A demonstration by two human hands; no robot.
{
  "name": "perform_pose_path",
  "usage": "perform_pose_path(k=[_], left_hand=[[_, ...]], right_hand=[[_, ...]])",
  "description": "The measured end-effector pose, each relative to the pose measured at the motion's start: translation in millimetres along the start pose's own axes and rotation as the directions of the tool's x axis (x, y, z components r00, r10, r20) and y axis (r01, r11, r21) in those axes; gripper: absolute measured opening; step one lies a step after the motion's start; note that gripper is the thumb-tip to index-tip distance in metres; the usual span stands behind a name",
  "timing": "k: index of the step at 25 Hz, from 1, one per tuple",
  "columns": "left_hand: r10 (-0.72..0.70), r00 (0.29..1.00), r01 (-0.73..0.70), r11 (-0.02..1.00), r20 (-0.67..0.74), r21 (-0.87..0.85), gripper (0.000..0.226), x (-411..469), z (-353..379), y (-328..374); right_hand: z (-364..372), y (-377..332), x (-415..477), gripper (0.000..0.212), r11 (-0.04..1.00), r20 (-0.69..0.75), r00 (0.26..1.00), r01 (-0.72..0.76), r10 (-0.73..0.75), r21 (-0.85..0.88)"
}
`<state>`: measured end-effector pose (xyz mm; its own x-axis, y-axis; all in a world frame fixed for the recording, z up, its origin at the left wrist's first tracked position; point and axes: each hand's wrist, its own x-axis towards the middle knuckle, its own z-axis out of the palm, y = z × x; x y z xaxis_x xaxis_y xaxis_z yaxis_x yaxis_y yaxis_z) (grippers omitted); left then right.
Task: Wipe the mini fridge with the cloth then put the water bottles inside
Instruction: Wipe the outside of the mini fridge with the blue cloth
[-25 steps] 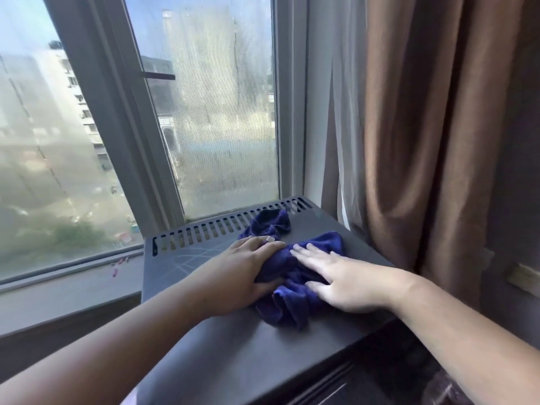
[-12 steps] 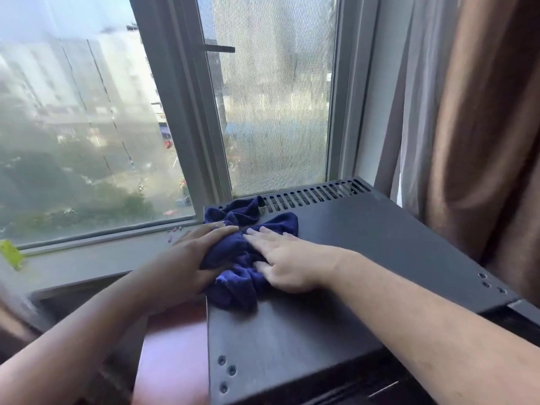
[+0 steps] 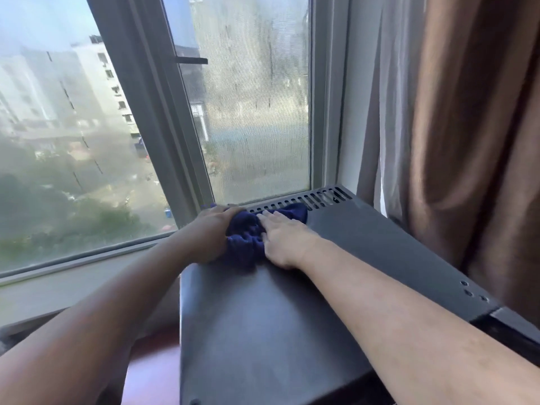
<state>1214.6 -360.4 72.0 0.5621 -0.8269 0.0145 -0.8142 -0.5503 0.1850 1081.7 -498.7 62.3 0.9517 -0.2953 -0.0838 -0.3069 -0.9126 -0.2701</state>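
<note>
The dark grey top of the mini fridge (image 3: 365,258) fills the lower middle of the head view, with vent slots along its back edge. A bunched dark blue cloth (image 3: 248,235) lies at the back left corner of that top. My left hand (image 3: 210,235) grips the cloth's left side at the fridge's edge. My right hand (image 3: 283,235) presses flat on the cloth's right side, fingers pointing toward the vents. No water bottles are in view.
A window (image 3: 146,127) with a grey frame and sill stands directly behind the fridge. Brown and sheer curtains (image 3: 453,127) hang close on the right. A reddish wooden surface (image 3: 152,372) shows to the left of the fridge, below my left forearm.
Both hands have slid the cloth from the right side of the fridge top to its left side, then back toward the vent slots at the rear left corner.
</note>
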Motion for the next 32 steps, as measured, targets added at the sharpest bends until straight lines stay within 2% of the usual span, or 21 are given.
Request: perform_pose_path(k=[5,8,14,17,20,23,25,28,32], left_hand=[[0.163,0.987,-0.160,0.979,-0.010,0.126,0.073,57.4,10.1,88.2],[0.292,0.956,-0.285,0.949,-0.033,0.134,0.074,79.1,21.9,146.7],[0.444,0.895,-0.438,0.893,-0.039,0.105,0.076,116.7,39.8,204.5],[0.433,0.900,-0.430,0.901,-0.052,0.064,0.076,132.1,41.3,208.5],[0.364,0.928,-0.363,0.932,-0.083,0.026,0.070,151.4,39.6,199.9],[0.267,0.959,-0.268,0.963,-0.097,-0.001,0.063,169.5,40.4,191.2],[0.224,0.970,-0.226,0.974,-0.093,-0.010,0.060,177.8,41.2,189.4],[0.193,0.975,-0.194,0.981,-0.109,0.003,0.057,177.2,41.0,190.7],[0.174,0.975,-0.170,0.985,-0.137,0.038,0.059,142.5,48.1,197.8]], right_hand=[[-14.6,77.8,-24.1,0.059,0.976,-0.087,0.972,-0.216,0.216,0.018],[-18.1,121.4,-51.4,0.060,0.943,-0.140,0.932,-0.332,0.333,0.033],[-19.5,173.4,-78.4,0.056,0.844,-0.138,0.841,-0.488,0.523,0.223],[-32.8,174.8,-63.2,0.057,0.793,-0.025,0.797,-0.596,0.603,0.125],[-43.6,176.5,-32.4,0.063,0.818,0.016,0.820,-0.573,0.573,0.050],[-43.0,178.8,0.4,0.081,0.808,0.031,0.808,-0.589,0.588,0.025],[-40.0,184.9,16.3,0.066,0.802,0.009,0.806,-0.589,0.591,0.096],[-41.2,191.2,18.1,0.038,0.854,-0.048,0.857,-0.506,0.514,0.121],[-44.8,188.9,-21.8,0.044,0.905,-0.012,0.905,-0.425,0.425,-0.004]])
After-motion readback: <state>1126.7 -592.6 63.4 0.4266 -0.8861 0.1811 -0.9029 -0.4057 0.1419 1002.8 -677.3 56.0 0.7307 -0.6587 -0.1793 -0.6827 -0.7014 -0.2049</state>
